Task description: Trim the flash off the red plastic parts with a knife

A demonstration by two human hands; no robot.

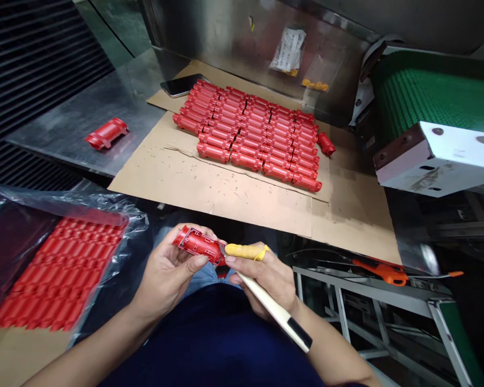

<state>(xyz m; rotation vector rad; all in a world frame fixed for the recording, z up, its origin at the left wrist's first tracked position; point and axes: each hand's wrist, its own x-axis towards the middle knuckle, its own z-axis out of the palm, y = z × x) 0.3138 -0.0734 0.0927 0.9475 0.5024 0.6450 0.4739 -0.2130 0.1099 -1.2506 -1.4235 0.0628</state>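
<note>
- Head view: a clear plastic bag (pixel 20 199) lies left of the cardboard sheet (pixel 210 188), holding flat rows of red parts (pixel 56 274).
- Rows of red tubes (pixel 246 134) sit on the cardboard sheet; a small bag of papers (pixel 288 51) stands beyond it, against a steel wall (pixel 242 32).
- The knife's blade is mostly hidden, a small tip showing at the part's edge; the orange-handled tool (pixel 381 273) right of the sheet is partly blocked by a metal frame (pixel 347 290).
- The hands are together, just below the sheet: the left hand (pixel 167 271) grips a red plastic part (pixel 197 244), and the right hand (pixel 262 277) holds a cream-handled knife (pixel 274 312) against it, a yellow finger cover (pixel 242 251) on its forefinger.
</note>
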